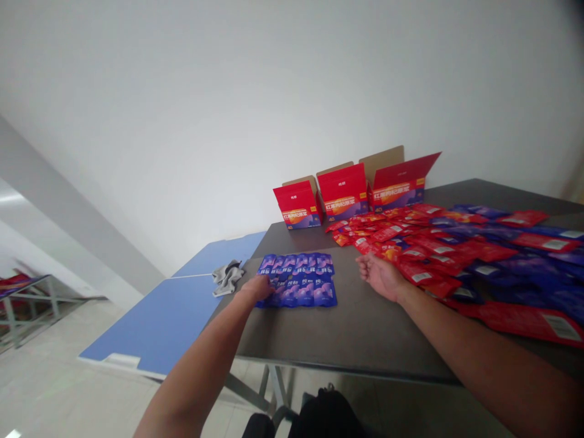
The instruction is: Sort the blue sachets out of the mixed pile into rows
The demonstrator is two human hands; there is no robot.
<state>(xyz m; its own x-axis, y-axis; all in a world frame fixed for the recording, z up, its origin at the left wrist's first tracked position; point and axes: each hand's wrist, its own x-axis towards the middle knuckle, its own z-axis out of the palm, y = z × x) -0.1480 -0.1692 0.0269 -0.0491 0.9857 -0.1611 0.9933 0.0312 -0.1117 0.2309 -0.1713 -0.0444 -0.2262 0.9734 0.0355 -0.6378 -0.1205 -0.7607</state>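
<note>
Left hand (260, 287): there it is, palm down on the blue sachets (310, 292), can't tell if it's pinching.
Right hand (381, 277): open, fingers loose, just beside the red sachets (433, 258).
Layout: blue rows lie on the dark table (347, 340), three red cartons (344, 191) standing open behind.

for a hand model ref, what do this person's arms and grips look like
The left arm and right arm are bare, with no sleeve in view. The left grip and right grip are ungloved, and no watch, ring or band can be made out.
</note>
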